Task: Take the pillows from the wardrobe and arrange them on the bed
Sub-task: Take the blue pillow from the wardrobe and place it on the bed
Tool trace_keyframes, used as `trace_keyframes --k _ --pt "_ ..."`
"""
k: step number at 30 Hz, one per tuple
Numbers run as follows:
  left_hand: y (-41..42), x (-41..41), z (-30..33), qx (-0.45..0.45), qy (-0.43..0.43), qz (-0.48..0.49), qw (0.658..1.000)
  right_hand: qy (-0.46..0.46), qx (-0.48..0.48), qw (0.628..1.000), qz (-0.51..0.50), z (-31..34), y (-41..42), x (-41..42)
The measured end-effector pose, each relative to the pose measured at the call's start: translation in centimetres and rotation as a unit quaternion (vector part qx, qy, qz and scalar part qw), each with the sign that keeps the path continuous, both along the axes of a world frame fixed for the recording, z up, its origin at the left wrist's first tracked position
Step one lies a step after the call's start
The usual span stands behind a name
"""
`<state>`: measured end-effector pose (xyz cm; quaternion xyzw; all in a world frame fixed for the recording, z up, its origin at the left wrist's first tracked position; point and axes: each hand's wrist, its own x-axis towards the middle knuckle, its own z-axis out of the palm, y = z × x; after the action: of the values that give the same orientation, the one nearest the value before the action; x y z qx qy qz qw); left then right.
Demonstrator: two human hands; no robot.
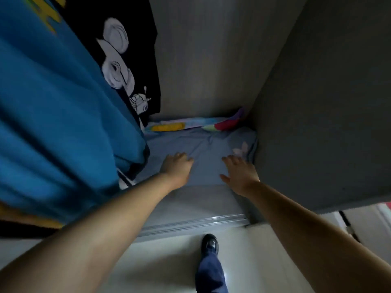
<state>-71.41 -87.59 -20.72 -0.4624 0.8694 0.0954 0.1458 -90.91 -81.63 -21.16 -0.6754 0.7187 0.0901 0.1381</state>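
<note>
A light blue pillow (208, 152) with a pale butterfly print lies flat on the floor of the open wardrobe (203, 60). Behind it, against the back wall, a multicoloured pillow (196, 123) shows as a strip. My left hand (177, 168) rests on the blue pillow's left part, fingers slightly curled and apart. My right hand (240, 173) lies flat on its right part, fingers spread. Neither hand grips the pillow. The bed is out of view.
A blue garment (59, 115) and a black printed shirt (124, 60) hang at the left, brushing my left arm. The grey wardrobe side panel (321, 102) stands right. A sliding-door rail (190, 224) edges the pale floor, where my shoe (209, 243) stands.
</note>
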Motion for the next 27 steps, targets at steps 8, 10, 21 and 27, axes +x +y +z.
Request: trace_keyframes --k 8,10,21,27 --pt "-9.1 -3.3 -10.2 0.014 -0.007 0.068 0.998 0.0 0.083 0.995 0.056 -11.5 -11.6 -4.2" --pt "-11.1 -2.9 -13.2 0.003 -0.015 0.07 0.997 -0.002 0.093 0.994 0.056 -14.3 -14.4 -4.6" --pt "-23.4 -2.2 -27.0 -0.086 0.008 0.126 0.988 0.001 0.018 0.999 0.039 -27.2 -28.4 -7.2" --pt "-23.6 -1.2 -31.2 -0.062 -0.064 0.135 0.987 0.019 0.03 0.996 0.079 -30.6 -28.0 -7.3"
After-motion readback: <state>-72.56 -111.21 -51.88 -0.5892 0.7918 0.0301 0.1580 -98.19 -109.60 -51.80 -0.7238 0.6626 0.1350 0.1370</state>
